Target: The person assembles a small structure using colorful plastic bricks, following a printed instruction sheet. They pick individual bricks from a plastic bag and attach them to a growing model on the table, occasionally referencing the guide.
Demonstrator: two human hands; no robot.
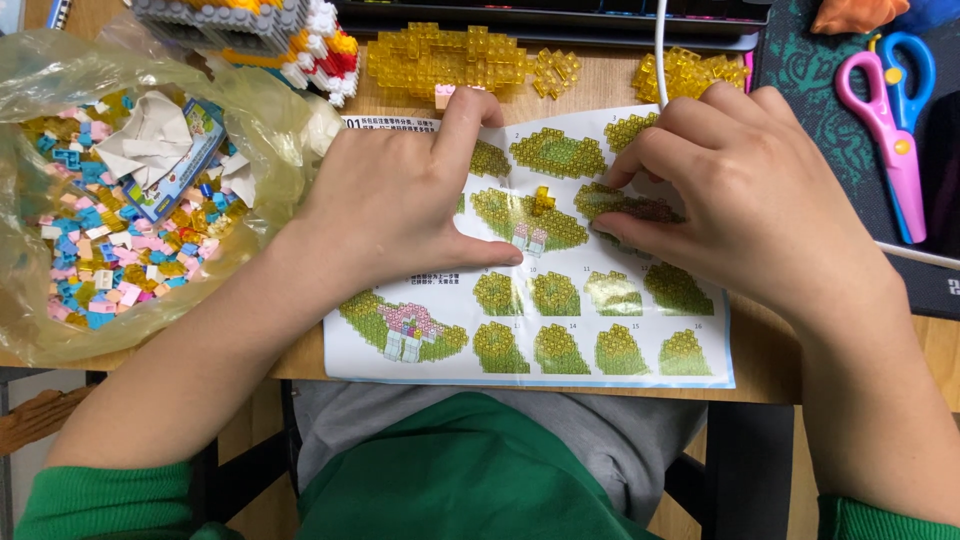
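Clear plastic bag [40, 330] at left on wooden desk [770, 370], open, holding loose small bricks, pink, blue, yellow, white, plus crumpled paper and printed card. Transparent yellow brick assemblies [445, 55] along desk rear; smaller yellow cluster [690, 72] to right. Grey, white, red brick model [250, 30] at top left. Pink-and-blue scissors [895, 130] on dark patterned mat [800, 60]. White cable [661, 50] near keyboard edge [550, 20].

Both hands press on the instruction sheet [560, 330]: the left hand [395, 200] lies flat, and the right hand [740, 175] pinches a small yellow brick piece [625, 205]; a bag of bricks [120, 220] sits left of them.
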